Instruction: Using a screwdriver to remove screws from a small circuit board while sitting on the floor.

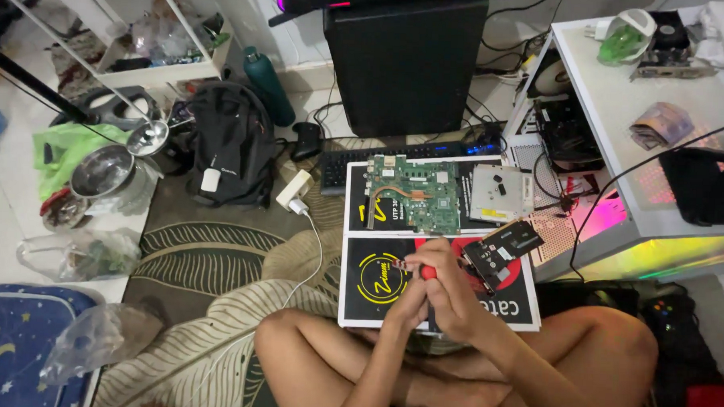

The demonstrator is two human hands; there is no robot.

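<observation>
Red marks the spot: the red-handled screwdriver (428,272) sits between your two hands, held just above the near flat black box (374,308) and close to its middle. Your right hand (455,293) is curled around the handle, fingers pressed together over it. Your left hand (407,303) pinches the metal end that sticks out toward the left; whether that end is a bit or the shaft itself is too small to tell.

The step in hand looks like readying the tool, since both hands are on the driver and neither touches a board. The small black circuit card (501,250) lies tilted at the right edge of the near box, just beside your right hand. The green motherboard (414,193) lies flat on the far black box (360,205), with a silver metal drive (499,192) at that box's right edge.

By my reading, the next move calls for a free left hand to steady whichever board you turn to, and a straight, upright tip on a small screw. The card is nearest, and it rests unevenly, so it may rock.
</observation>
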